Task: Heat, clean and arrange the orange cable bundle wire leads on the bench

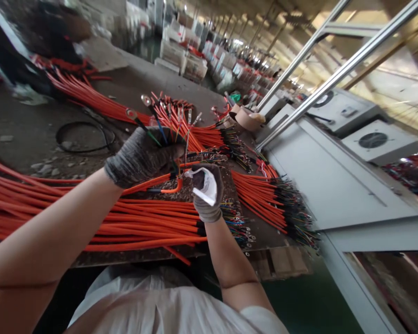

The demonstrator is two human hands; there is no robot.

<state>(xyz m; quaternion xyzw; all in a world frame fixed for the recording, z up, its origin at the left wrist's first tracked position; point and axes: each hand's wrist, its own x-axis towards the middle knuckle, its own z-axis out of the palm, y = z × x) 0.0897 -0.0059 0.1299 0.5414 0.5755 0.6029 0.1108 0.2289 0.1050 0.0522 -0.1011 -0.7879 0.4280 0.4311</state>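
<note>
My left hand [144, 155], in a grey knitted glove, is closed around the thin coloured wires [153, 138] of an orange cable. Ring terminals [131, 113] on some of these wires stick up past the fingers. Close by on the right, my right hand [209, 185], gloved too, grips a curled white strip [209, 188], paper or cloth, I cannot tell which. Its fingertips are beside the stripped end of the bent orange cable [176, 186], and their exact contact with the wires is hidden.
Bundles of orange cables [142, 222] lie across the dark table [181, 90], with more cables [261, 199] to the right. A black cable loop [85, 137] lies at left. Tape rolls [247, 118] stand by a metal frame [299, 93] and a white cabinet [334, 171].
</note>
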